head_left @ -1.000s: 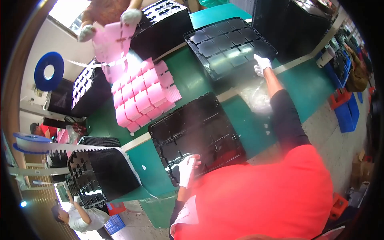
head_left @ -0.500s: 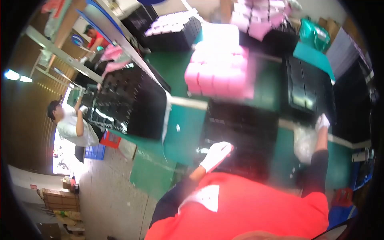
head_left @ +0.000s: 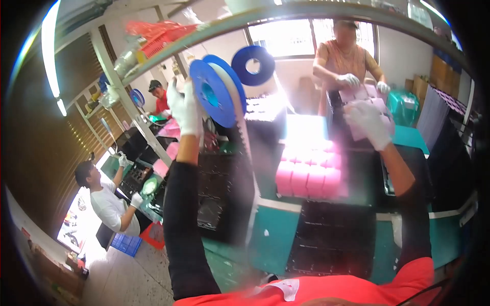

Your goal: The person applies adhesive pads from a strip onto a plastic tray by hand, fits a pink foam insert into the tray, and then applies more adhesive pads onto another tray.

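Observation:
My left hand [head_left: 185,109], in a white glove, is raised beside a blue reel [head_left: 209,94] wound with a pale strip. Its fingers point up and apart; I cannot tell whether they touch the reel. My right hand [head_left: 370,125], also gloved, reaches forward over the table at the edge of some pink foam blocks [head_left: 360,94]. Its fingers are stretched out and slightly blurred, with no held object visible. Between my arms sits a block of pink foam pieces [head_left: 309,176], and nearer my body lies a black tray [head_left: 332,237].
A co-worker [head_left: 347,61] across the table handles pink blocks with gloved hands. Another person [head_left: 109,199] works at the left, and one in red [head_left: 161,97] sits farther back. A metal shelf bar [head_left: 286,15] crosses overhead. Black trays [head_left: 209,188] stand below my left arm.
My view has tilted up. My left hand has gone from over the black tray up to the blue reel; my right hand has moved forward from the right-hand tray towards the pink blocks.

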The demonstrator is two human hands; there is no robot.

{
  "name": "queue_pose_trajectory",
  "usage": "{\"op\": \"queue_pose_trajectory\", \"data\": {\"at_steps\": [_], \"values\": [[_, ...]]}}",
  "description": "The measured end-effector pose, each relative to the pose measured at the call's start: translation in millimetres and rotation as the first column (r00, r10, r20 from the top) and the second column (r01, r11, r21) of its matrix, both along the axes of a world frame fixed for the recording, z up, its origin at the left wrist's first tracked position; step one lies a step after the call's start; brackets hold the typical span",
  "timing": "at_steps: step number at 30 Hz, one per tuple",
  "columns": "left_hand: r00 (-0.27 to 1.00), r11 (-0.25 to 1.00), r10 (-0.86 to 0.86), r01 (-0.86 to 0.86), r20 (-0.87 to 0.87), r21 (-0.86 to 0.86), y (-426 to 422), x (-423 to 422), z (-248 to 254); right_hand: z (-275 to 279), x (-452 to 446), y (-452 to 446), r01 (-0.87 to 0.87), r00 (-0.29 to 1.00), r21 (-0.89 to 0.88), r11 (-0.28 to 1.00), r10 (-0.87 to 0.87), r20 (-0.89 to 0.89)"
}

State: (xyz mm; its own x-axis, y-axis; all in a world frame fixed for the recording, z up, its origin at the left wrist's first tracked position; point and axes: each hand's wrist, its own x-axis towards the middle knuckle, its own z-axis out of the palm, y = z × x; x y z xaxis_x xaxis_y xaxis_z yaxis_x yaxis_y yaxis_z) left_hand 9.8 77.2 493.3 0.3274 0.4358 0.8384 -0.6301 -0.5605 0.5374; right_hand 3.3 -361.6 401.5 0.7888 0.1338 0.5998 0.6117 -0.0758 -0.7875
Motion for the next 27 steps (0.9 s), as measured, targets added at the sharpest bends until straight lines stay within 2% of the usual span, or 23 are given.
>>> {"op": "queue_pose_trajectory", "data": {"at_steps": [1,2,4,6,7,8,9,10,12,14,15,17,19,20,22,23,24,25,26,27], "values": [[0.978,0.929,0.189,-0.208,0.091,0.307,31,36,15,27,-1,43,0.336,0.899,-0.315,0.888,-0.201,0.39],[0.978,0.98,-0.136,0.157,-0.159,0.124,22,20,46,57,-19,85,0.173,0.984,-0.397,0.902,-0.144,0.102],[0.943,0.961,-0.274,0.274,-0.188,-0.028,40,61,62,66,4,155,-0.07,0.997,-0.257,0.964,0.072,0.0],[0.973,0.983,-0.117,0.142,-0.199,0.116,53,96,70,57,45,209,-0.012,0.998,-0.307,0.951,0.029,0.051],[0.926,0.965,-0.241,0.26,-0.292,0.027,54,104,72,66,36,228,0.004,0.998,-0.299,0.954,0.016,0.065],[0.801,0.903,-0.417,0.419,-0.429,-0.096,42,89,79,72,18,247,0.126,0.987,-0.302,0.945,-0.091,0.13],[0.787,0.864,-0.492,0.494,-0.371,-0.098,32,87,79,74,9,257,0.245,0.962,-0.301,0.922,-0.192,0.193],[0.766,0.821,-0.562,0.562,-0.312,-0.099,22,79,79,75,9,262,0.257,0.958,-0.296,0.92,-0.202,0.202],[0.714,0.774,-0.626,0.618,-0.314,-0.137,17,74,81,72,10,270,0.257,0.962,-0.263,0.93,-0.219,0.165],[0.589,0.635,-0.768,0.752,-0.252,-0.179,18,81,79,64,7,271,0.292,0.947,-0.212,0.933,-0.251,0.199],[0.598,0.641,-0.751,0.762,-0.279,-0.093,16,78,82,61,7,270,0.286,0.944,-0.153,0.946,-0.251,0.213],[0.585,0.626,-0.766,0.773,-0.265,-0.104,7,70,84,57,3,268,0.29,0.932,-0.064,0.955,-0.267,0.243],[0.544,0.577,-0.807,0.809,-0.23,-0.112,-1,69,83,60,-10,265,0.322,0.919,-0.054,0.945,-0.298,0.259],[0.543,0.576,-0.807,0.81,-0.231,-0.108,-6,70,84,59,-14,264,0.349,0.907,-0.049,0.936,-0.324,0.271],[0.651,0.667,-0.73,0.745,-0.207,-0.011,-11,76,85,56,-13,266,0.362,0.899,-0.042,0.931,-0.337,0.279],[0.646,0.665,-0.737,0.745,-0.199,-0.047,-10,82,83,57,-14,267,0.363,0.901,-0.039,0.931,-0.34,0.27],[0.644,0.668,-0.721,0.744,-0.257,-0.011,-9,63,87,54,-17,270,0.365,0.903,-0.028,0.931,-0.347,0.254],[0.72,0.708,-0.66,0.692,-0.215,0.145,-7,67,89,53,-19,273,0.453,0.849,-0.049,0.89,-0.415,0.327],[0.781,0.73,-0.602,0.622,-0.164,0.283,-5,76,89,53,-21,276,0.468,0.823,-0.023,0.884,-0.426,0.376],[0.981,0.706,-0.19,0.107,0.042,0.7,3,84,92,52,-22,278,0.474,0.806,-0.022,0.88,-0.424,0.412]]}}
